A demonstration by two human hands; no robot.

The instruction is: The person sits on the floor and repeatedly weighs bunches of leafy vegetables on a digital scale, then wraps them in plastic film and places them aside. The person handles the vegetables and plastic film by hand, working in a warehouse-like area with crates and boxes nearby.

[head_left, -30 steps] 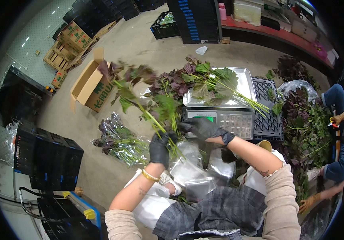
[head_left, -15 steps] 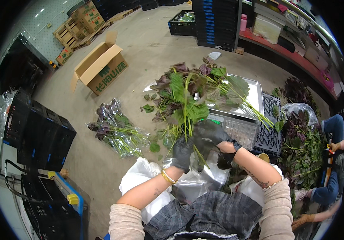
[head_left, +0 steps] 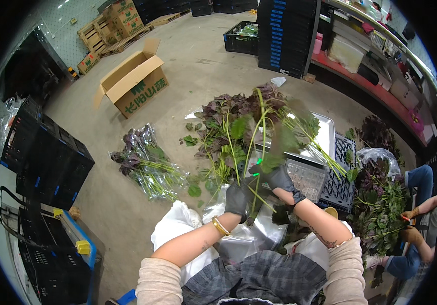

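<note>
Both my hands wear black gloves and are close together over my lap. My left hand [head_left: 237, 198] is closed around the lower ends of long green perilla stems [head_left: 263, 114], whose leaves are partly blurred. Just right of it, my right hand [head_left: 278, 180] is bent closed at the same stems; its fingertips are partly hidden. Beyond the hands lies a heap of purple-green perilla [head_left: 216, 119]. A digital scale [head_left: 305, 178] stands beyond my right hand, with a perilla bunch [head_left: 325, 158] across its metal tray. Clear plastic bags [head_left: 251, 239] lie on my lap.
Clear-bagged perilla bunches [head_left: 150, 168] lie on the floor at left, near an open cardboard box [head_left: 144, 89]. Black crates [head_left: 50, 152] stand far left; a tall crate stack [head_left: 282, 40] is at the back. At right, a co-worker's gloved hands [head_left: 411, 234] are at another perilla pile [head_left: 379, 203].
The stems in my hands have spread apart and show fewer leaves near the gloves. My hands have shifted slightly right and down. The co-worker's hands have moved up to their pile.
</note>
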